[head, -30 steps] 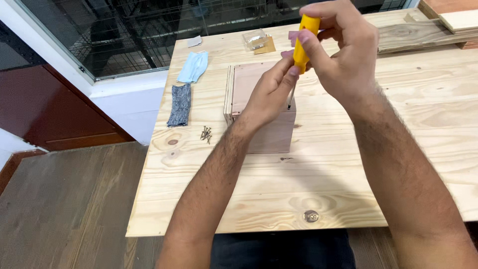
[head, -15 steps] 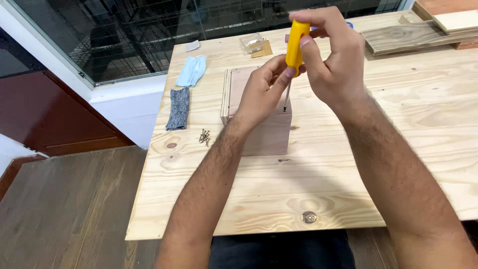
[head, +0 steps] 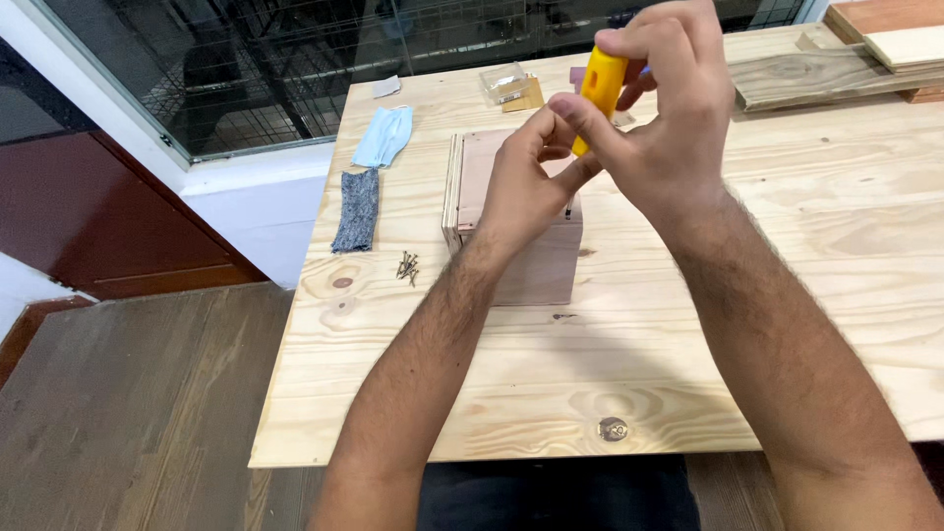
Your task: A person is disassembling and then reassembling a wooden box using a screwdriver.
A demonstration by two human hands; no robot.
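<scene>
My right hand (head: pixel 669 118) grips a yellow tool handle (head: pixel 600 84), held upright above a small wooden box (head: pixel 536 256) on the pale pine table (head: pixel 688 324). My left hand (head: pixel 526 182) rests on the box's top, its fingertips pinched together at the lower end of the tool. The tool's tip and whatever the left fingers pinch are hidden by the hands. A thin plywood panel (head: pixel 454 182) stands against the box's left side.
A small pile of screws (head: pixel 407 265) lies left of the box. A grey cloth strip (head: pixel 356 208) and a light blue face mask (head: pixel 383 136) lie at the table's left edge. A clear plastic case (head: pixel 503 83) sits behind. Wooden planks (head: pixel 836 69) lie far right.
Both hands have shifted slightly, the yellow handle staying upright over the box; the left fingers stay pinched at its lower end.
</scene>
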